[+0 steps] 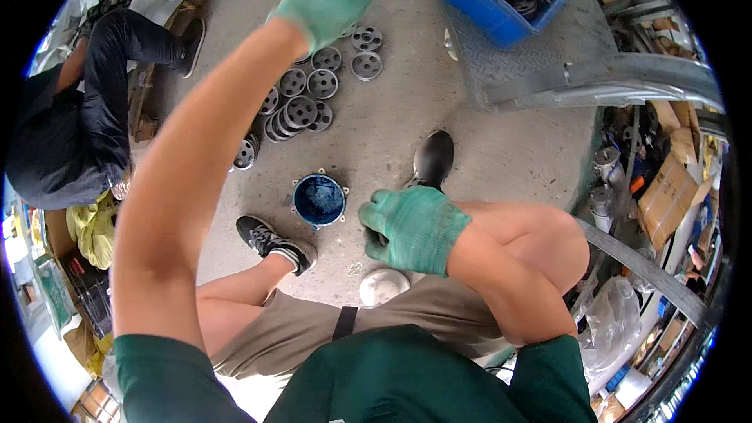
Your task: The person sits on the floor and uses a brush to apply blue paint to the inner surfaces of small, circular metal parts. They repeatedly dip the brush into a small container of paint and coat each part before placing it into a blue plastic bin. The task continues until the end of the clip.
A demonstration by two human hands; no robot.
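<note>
My left hand [329, 1], in a green glove with darkened fingertips, is stretched far forward and blurred by motion. Its thumb stands apart from the fingers, which the upper edge partly cuts off; I see nothing in it. Just below it, round grey metal wheels with holes [322, 84] lie on the floor, some overlapping. My right hand [415, 231], gloved alike, hovers before my right knee. Its fingers curl loosely with a gap to the thumb, and nothing shows between them. To its left stands a round metal housing [296, 202] with small lugs and a blue-stained inside.
A blue crate [479, 1] full of similar wheels stands at the far right on a metal plate [501, 70]. A curved metal rail [611, 78] juts in below it. At the left another person [117, 55] sits. A white round object [384, 287] lies between my feet.
</note>
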